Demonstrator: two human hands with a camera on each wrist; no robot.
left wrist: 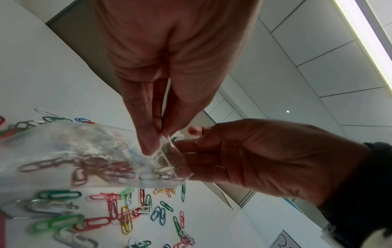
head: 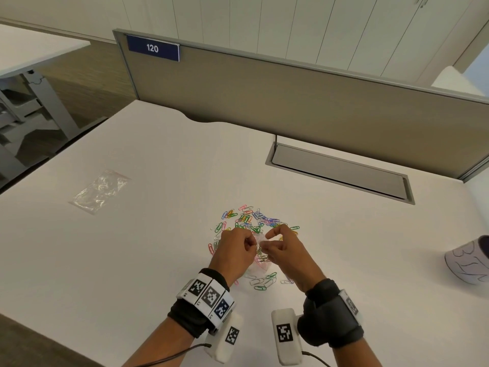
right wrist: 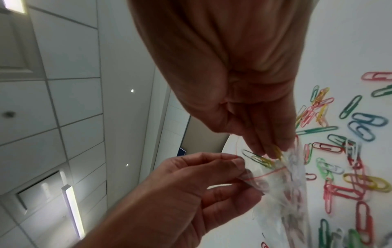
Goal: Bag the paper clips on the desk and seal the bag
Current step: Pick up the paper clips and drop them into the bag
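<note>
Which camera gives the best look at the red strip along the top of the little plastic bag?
The left wrist view: the red strip runs sharp across the bag's mouth between both hands. The right wrist view shows it thin and blurred; in the head view the hands hide it.

Both forearms reach forward side by side, left hand [head: 236, 249] with fingers curled and thumb pressed to fingertips in a pinching grip, right hand [head: 286, 250] close beside it, fingers bent downward, pinching too

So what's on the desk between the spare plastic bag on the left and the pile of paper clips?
Nothing: in the head view the desk is bare between the spare bag and the paper clips.
</note>
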